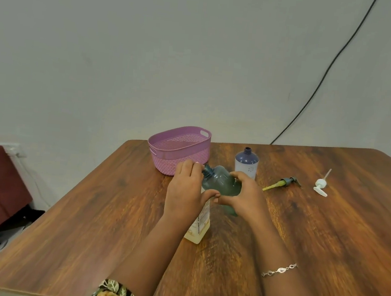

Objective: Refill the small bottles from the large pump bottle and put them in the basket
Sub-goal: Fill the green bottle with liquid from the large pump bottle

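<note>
Bottle (220, 181) teal, translucent, capless, tilted leftward; left hand (185, 190) grasping neck end, right hand (244, 198) grasping body.

Both forearms are stretched forward from the lower edge of the view and drawn together toward the middle. The left hand (185, 190) is seen from the back, its fingers curled at the neck of a teal bottle (220, 181), its thumb stretched out to the right beneath. The right hand (245, 196) is wrapped round the bottle's body, fingers over the top, thumb below. The two thumb tips are held almost together. A thin bracelet (279, 269) is worn on the right forearm.
</note>
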Tool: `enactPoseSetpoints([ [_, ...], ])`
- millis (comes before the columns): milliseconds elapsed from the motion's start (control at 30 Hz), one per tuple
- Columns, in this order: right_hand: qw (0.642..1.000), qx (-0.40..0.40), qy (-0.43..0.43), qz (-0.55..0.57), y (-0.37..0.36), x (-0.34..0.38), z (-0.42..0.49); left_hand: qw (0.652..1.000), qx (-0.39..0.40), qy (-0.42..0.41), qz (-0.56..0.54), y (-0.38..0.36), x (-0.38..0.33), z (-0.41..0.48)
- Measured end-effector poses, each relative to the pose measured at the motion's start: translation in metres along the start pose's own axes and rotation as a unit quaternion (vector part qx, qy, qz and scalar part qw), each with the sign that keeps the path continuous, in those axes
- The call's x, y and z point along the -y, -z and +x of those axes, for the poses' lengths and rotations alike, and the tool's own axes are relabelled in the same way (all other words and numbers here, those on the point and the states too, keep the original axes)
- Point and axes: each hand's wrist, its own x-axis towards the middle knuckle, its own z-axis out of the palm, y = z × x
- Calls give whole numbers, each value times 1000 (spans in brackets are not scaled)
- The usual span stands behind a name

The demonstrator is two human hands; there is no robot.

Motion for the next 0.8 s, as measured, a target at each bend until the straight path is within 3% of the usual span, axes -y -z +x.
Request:
enactPoseSetpoints([
  [233, 1000, 6, 3, 11, 5, 3, 0, 998, 22, -25, -61, 14, 7, 11],
  [467, 1000, 14, 1, -3, 3, 1, -1, 999, 23, -28, -1, 7, 6, 3],
  [800, 1000, 12, 3, 6, 4, 7, -3, 998, 38, -29, -48, 22, 8, 11],
])
